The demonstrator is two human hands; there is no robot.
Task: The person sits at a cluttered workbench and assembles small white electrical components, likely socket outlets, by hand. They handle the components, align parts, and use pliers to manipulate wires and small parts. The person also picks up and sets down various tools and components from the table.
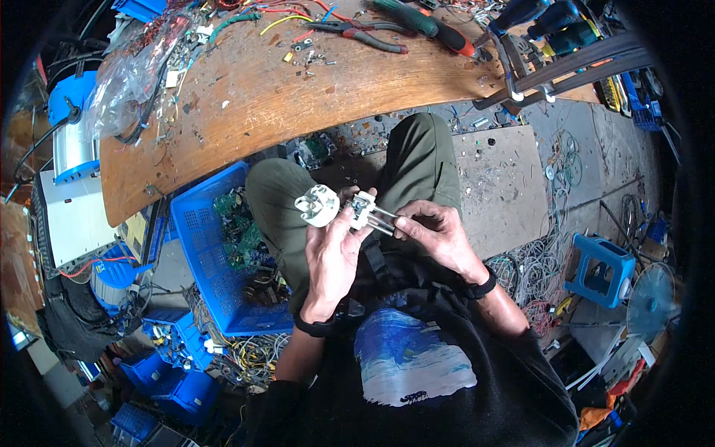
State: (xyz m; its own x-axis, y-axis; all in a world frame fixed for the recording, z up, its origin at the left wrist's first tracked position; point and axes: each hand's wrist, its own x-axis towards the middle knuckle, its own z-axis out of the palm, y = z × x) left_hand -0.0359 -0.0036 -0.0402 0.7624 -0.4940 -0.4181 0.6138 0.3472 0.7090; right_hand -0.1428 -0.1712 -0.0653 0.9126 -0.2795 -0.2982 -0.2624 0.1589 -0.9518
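Above my lap, my left hand [333, 257] is closed on white plastic electrical parts. One is a round white piece [319, 206] with slots and hollows, at the left by the fingers. The other is a smaller white block [362, 209] with metal bits in it, pinched near the thumb. Thin metal rods [382, 221] run from this block to the right. My right hand [438, 232] is closed, thumb and fingers gripping the far ends of the rods. Whether the rods are fixed to the block or a separate tool, I cannot tell.
Ahead is a wooden bench [246, 112] with pliers [357, 31], a green-handled tool [428, 26], wires and scraps. A blue crate [201, 246] of circuit boards stands left of my legs. To the right are cardboard [499, 194], cable heaps, a blue stool [602, 270] and a fan [650, 305].
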